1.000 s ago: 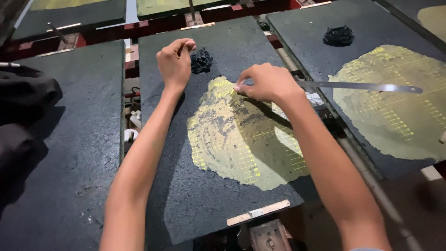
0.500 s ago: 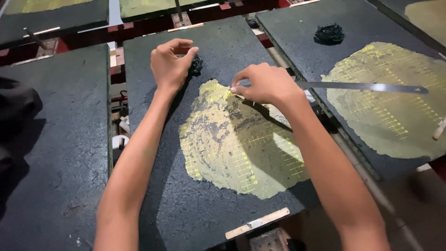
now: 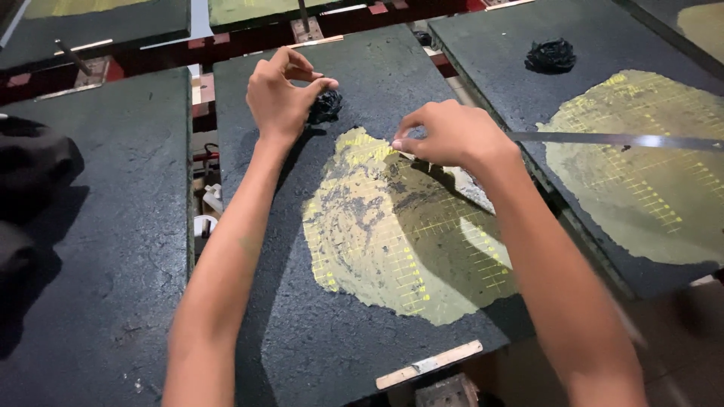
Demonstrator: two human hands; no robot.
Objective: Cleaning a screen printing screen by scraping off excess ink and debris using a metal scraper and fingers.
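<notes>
My left hand (image 3: pixel 280 96) pinches a small black crumpled clump (image 3: pixel 326 107) lying near the far end of a dark coated board (image 3: pixel 317 347). A large patch (image 3: pixel 392 241) in the board's middle is scraped down to yellow with a fine grid. At the patch's upper edge, my right hand (image 3: pixel 452 134) is closed on a thin flat scraper blade (image 3: pixel 473 188). The blade runs under my wrist and lies against the board.
The board to the right has a similar yellow patch (image 3: pixel 641 166), a long metal strip (image 3: pixel 626 140) across it and another black clump (image 3: pixel 550 54). A dark board (image 3: pixel 98 226) lies to the left with dark cloth (image 3: pixel 30 166) on its edge. Gaps separate the boards.
My left hand has moved from resting beside the black clump to pinching it with thumb and fingers. My right hand stays at the yellow patch's top edge.
</notes>
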